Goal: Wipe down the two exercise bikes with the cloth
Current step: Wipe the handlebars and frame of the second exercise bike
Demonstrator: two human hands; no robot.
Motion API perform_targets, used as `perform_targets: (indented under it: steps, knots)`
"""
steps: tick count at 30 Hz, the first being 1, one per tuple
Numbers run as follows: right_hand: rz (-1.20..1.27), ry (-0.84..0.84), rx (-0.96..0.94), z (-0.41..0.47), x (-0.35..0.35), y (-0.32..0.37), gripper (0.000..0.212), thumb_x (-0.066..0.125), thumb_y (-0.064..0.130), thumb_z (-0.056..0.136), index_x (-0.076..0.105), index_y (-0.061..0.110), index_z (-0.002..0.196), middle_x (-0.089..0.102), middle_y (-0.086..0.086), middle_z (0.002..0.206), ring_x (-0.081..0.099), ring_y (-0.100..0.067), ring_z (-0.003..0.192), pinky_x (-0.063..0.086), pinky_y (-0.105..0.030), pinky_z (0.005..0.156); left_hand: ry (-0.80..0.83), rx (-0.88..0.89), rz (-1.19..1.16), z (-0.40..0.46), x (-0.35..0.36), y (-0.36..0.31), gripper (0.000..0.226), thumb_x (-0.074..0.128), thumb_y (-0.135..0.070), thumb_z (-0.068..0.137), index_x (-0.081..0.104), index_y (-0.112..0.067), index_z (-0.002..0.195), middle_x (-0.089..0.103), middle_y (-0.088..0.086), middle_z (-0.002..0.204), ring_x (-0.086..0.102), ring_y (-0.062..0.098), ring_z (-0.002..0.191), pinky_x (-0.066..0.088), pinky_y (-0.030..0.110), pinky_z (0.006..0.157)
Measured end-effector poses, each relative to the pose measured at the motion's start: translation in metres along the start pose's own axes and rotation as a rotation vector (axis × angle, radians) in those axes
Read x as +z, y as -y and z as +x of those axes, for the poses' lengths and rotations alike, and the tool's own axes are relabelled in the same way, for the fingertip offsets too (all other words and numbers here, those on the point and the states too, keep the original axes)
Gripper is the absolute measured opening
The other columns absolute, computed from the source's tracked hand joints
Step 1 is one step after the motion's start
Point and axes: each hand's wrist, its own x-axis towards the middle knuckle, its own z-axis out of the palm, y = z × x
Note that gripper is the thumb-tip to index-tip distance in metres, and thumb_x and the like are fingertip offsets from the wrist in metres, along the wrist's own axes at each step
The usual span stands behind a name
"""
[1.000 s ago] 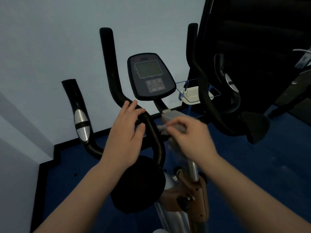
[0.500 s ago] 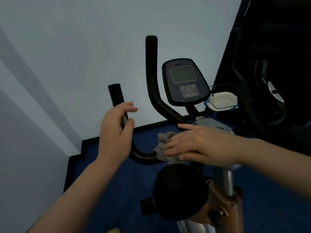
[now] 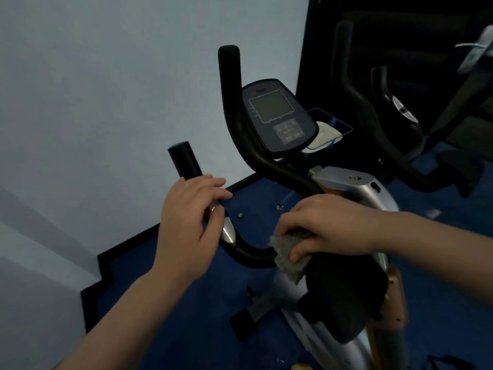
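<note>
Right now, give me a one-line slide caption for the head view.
Left hand steadies the handlebar while right hand wipes it with a cloth.

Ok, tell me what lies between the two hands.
Head view: between left hand and right hand, only the curved black handlebar with its silver sensor plate.

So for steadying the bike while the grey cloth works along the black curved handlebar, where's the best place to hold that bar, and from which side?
Grip the upright end of the black curved handlebar, near its silver pulse sensor, coming from the left. The left hand sits there now, clear of the low bend where the right hand presses the grey cloth.
</note>
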Motion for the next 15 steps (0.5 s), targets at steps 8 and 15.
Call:
perform_targets:
  steps: [8, 15]
  knots:
    - [0.185, 0.024, 0.194, 0.015, 0.010, 0.051, 0.033, 0.037, 0.049, 0.097, 0.060, 0.027, 0.107, 0.062, 0.013, 0.099, 0.054, -0.006, 0.097, 0.031, -0.031, 0.102, 0.054, 0.137, -0.021, 0.007, -0.007, 0.020, 0.020, 0.054, -0.014, 0.085, 0.067, -0.021, 0.098, 0.063, -0.012, 0.115, 0.050, 0.001, 0.113, 0.022, 0.032, 0.109]
    - [-0.028, -0.286, 0.590, 0.051, 0.033, 0.127, 0.024, 0.026, 0.034, 0.101, 0.045, 0.018, 0.103, 0.038, 0.001, 0.073, 0.053, -0.029, 0.077, 0.035, -0.041, 0.075, -0.070, 0.322, -0.035, 0.045, -0.035, 0.044, 0.025, 0.059, -0.004, 0.081, 0.068, -0.008, 0.104, 0.057, 0.004, 0.128, 0.047, 0.027, 0.128, 0.030, 0.042, 0.109]
